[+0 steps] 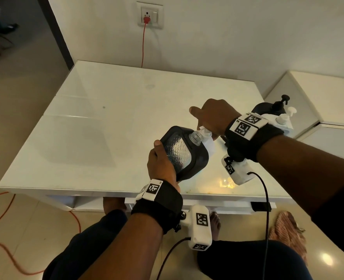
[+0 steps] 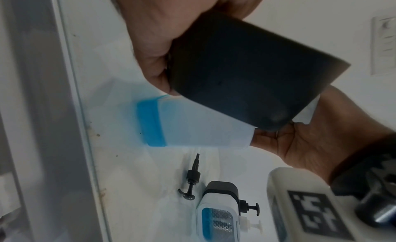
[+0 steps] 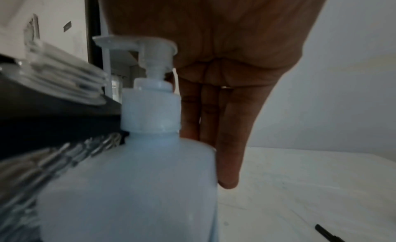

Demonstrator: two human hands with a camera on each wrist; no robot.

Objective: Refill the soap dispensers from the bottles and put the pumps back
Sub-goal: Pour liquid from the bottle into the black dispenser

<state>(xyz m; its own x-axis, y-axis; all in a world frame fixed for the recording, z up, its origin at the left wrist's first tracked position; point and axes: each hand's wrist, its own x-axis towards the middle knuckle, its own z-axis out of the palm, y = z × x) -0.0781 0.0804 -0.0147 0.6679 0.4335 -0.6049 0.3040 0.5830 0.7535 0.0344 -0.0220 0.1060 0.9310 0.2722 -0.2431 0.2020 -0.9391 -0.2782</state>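
My left hand point(image 1: 161, 160) grips a black-framed soap dispenser point(image 1: 183, 152) with a clear textured window, tilted above the table's front edge. Its threaded neck point(image 1: 196, 137) is open and has no pump. My right hand point(image 1: 213, 118) rests on the pump head of a white refill bottle point(image 1: 208, 142). The fingers point(image 3: 227, 144) run straight down behind the bottle point(image 3: 128, 194). The white nozzle point(image 3: 111, 40) sits close beside the dispenser's neck point(image 3: 64, 76). From the left wrist, blue liquid shows at the bottle's base point(image 2: 150, 123), behind the dispenser point(image 2: 235, 72).
A loose black pump point(image 2: 189, 183) lies on the white table point(image 1: 106, 118). At the table's right end stand a second dispenser point(image 2: 218, 211) holding blue liquid, with its black pump on, and another white pump bottle point(image 1: 284, 118). A white cabinet point(image 1: 328, 98) adjoins on the right.
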